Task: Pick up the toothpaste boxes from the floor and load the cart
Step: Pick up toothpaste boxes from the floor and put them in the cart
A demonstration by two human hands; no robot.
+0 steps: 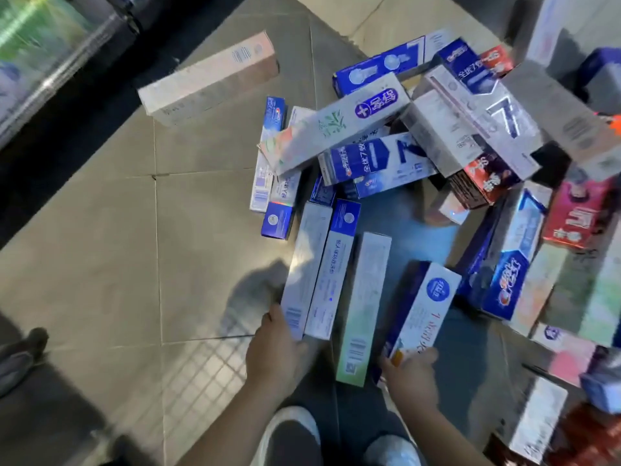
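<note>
A heap of toothpaste boxes (420, 136) lies on the tiled floor (100, 264), and everything else is placed from that heap. At its near edge, three long boxes lie side by side, pointing toward the person: a pale box with a barcode (304, 274), a white box with a blue end (331, 274) touching it on the right, and a white-and-green box (363, 311) next to that. The left hand (275, 351) is at the near end of the pale box, fingers curled against its corner and gripping it. Just right of the white-and-green box, the right hand (408, 371) pinches the near end of a blue-and-white box with a round blue logo (423, 311), thumb on top, with the box's far end tilted up toward the heap.

Beyond the heap to the left, a large pale carton (208, 80) lies apart on the floor. Right of the heap, more boxes in red, pink and blue are piled against one another, too blurred to separate. On the near side of the heap, the person's two light shoes (292, 435) show below the forearms. Far left of the heap, another person's dark shoe (20, 358) stands on the tiles.
</note>
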